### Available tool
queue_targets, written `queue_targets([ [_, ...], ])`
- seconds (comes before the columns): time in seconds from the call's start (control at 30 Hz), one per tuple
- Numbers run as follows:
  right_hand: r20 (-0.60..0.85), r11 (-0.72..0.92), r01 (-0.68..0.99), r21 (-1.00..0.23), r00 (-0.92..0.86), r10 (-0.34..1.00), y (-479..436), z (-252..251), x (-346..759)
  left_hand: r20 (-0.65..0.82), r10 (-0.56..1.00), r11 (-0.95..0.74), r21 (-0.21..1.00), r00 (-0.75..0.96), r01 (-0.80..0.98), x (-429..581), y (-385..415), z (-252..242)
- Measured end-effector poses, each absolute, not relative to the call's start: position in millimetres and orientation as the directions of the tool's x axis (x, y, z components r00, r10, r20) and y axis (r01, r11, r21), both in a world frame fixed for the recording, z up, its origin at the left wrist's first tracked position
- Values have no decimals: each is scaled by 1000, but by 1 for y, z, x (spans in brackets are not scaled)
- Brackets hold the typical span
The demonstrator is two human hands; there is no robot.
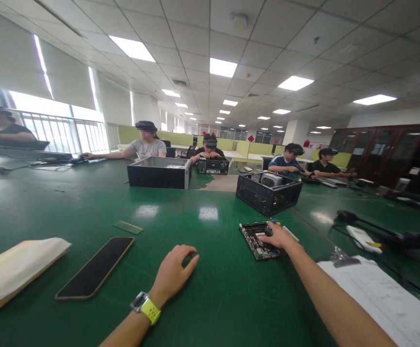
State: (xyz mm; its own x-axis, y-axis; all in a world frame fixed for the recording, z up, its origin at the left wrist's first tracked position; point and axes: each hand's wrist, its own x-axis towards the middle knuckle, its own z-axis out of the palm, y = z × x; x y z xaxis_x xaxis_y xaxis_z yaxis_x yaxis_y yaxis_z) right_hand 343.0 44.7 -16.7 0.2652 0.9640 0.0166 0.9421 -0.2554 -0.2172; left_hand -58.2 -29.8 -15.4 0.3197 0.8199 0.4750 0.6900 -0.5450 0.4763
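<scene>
My right hand (279, 236) is over a motherboard (251, 236) that lies flat on the green table. Its fingers are closed around a small dark object (268, 230), whose kind I cannot make out, above the middle of the board. With a watch on a yellow-green strap (149, 310) at the wrist, my left hand (177, 267) hovers over or rests on the table, thumb and fingers apart and nothing between them. To its left lie a dark phone (96, 267) and a memory stick (128, 227).
Behind the motherboard stands an opened black computer case (267, 193); another case (159, 172) is farther left. A packet of paper towels (18, 270) lies at far left. At right are a clipboard with papers (383, 294) and cables (369, 224). Several people sit across the table.
</scene>
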Motion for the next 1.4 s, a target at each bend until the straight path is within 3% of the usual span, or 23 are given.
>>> queue_targets([
  [0.4,62,-56,995,-88,61,996,-50,12,222,478,794,-583,422,376,694,-51,-29,-18],
  [0.53,161,2,997,-72,10,987,-50,21,208,432,765,-636,393,478,664,-48,-35,-19],
  [0.63,190,227,963,-144,-199,961,-35,13,212,401,741,-669,381,539,638,-45,-38,-20],
  [0.7,160,290,930,-227,-258,953,-27,3,215,386,740,-671,378,550,638,-42,-38,-20],
  [0.97,183,267,905,-331,-216,959,-33,-16,213,380,751,-656,335,539,677,-36,-37,-15],
  [1.4,224,186,856,-483,-84,971,-35,-24,212,378,725,-689,384,576,615,-34,-41,-10],
])
